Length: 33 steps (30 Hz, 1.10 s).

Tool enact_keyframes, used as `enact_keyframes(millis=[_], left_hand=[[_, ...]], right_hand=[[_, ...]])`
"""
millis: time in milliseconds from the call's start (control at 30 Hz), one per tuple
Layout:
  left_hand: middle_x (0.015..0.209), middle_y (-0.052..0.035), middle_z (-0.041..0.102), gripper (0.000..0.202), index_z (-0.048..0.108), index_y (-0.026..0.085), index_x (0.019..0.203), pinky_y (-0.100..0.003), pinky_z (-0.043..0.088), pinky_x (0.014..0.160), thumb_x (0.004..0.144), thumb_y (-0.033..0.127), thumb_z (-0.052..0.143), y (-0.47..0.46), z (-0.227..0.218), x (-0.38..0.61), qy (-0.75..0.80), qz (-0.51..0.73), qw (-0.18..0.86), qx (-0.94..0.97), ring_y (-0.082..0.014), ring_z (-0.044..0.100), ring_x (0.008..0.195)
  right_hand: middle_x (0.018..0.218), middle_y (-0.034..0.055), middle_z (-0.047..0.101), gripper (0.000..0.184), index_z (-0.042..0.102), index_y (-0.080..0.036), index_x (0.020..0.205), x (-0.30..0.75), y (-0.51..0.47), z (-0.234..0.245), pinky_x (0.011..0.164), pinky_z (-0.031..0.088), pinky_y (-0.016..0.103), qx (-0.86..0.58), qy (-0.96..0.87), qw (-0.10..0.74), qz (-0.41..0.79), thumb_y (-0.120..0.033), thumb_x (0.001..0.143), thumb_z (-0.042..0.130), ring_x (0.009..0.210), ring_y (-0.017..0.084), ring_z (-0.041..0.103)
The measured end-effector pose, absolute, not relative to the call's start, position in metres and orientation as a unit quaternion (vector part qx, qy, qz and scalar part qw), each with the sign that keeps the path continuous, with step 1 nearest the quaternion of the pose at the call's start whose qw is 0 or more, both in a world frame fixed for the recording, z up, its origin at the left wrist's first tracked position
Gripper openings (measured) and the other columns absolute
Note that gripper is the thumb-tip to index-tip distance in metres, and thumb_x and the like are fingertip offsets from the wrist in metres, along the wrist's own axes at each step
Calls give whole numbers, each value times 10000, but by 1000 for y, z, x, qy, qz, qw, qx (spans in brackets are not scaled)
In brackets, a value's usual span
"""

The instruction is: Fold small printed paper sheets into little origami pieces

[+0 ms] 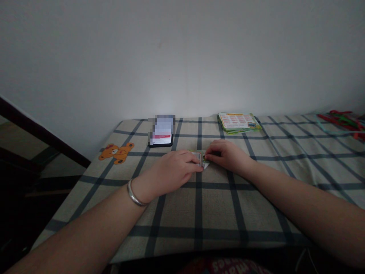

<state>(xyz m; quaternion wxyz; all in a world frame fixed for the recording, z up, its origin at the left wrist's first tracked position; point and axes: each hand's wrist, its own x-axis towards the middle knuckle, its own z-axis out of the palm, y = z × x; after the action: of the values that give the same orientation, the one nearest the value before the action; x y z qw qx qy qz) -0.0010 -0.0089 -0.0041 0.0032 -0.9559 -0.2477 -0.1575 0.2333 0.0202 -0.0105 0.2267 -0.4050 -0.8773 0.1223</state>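
Observation:
A small printed paper lies on the checked tablecloth in front of me, mostly covered by my fingers. My left hand, with a silver bangle at the wrist, holds it down from the left with bent fingers. At the paper's right end, my right hand has thumb and fingers pinched together on the edge. A white corner shows between the two hands, and the paper seems folded there. How much of it lies under the left fingers is hidden.
Behind my right hand lies a stack of printed paper sheets. A lit phone sits behind my left hand. An orange bear picture is at left, red and green strips at far right. The tablecloth meets a wall.

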Motion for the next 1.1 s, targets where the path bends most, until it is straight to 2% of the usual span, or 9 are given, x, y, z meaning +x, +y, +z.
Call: enact_keyframes(millis=[433, 600, 767, 1100], left_hand=[[1095, -41, 684, 286, 686, 222, 1075, -387, 500, 970, 880, 103, 514, -11, -2, 4, -246, -163, 3, -956, -185, 604, 1079], [1126, -50, 672, 269, 654, 196, 1120, -392, 486, 989, 893, 138, 522, -15, 1, 6, -274, -157, -10, -949, -192, 600, 1074], [1141, -37, 649, 310, 645, 235, 1163, -392, 476, 993, 897, 132, 525, -16, -1, 6, -266, -144, -3, -953, -191, 569, 1095], [1142, -44, 627, 320, 647, 235, 1163, -403, 461, 996, 878, 128, 550, -16, -2, 8, -264, -144, 9, -954, -203, 541, 1102]], right_hand=[[749, 9, 635, 91, 655, -185, 754, 230, 22, -14, 617, 394, 247, -426, -865, 235, 120, -230, 833, 646, 681, 126, 545], [742, 5, 618, 82, 644, -186, 752, 229, 23, -14, 602, 377, 244, -426, -868, 232, 111, -226, 822, 655, 664, 122, 521], [729, 3, 612, 108, 641, -184, 744, 230, 23, -14, 589, 361, 243, -431, -864, 231, 116, -255, 824, 651, 655, 123, 513], [762, -1, 649, 74, 673, -201, 814, 233, 20, -11, 588, 370, 237, -440, -861, 230, 110, -271, 821, 652, 671, 123, 549]])
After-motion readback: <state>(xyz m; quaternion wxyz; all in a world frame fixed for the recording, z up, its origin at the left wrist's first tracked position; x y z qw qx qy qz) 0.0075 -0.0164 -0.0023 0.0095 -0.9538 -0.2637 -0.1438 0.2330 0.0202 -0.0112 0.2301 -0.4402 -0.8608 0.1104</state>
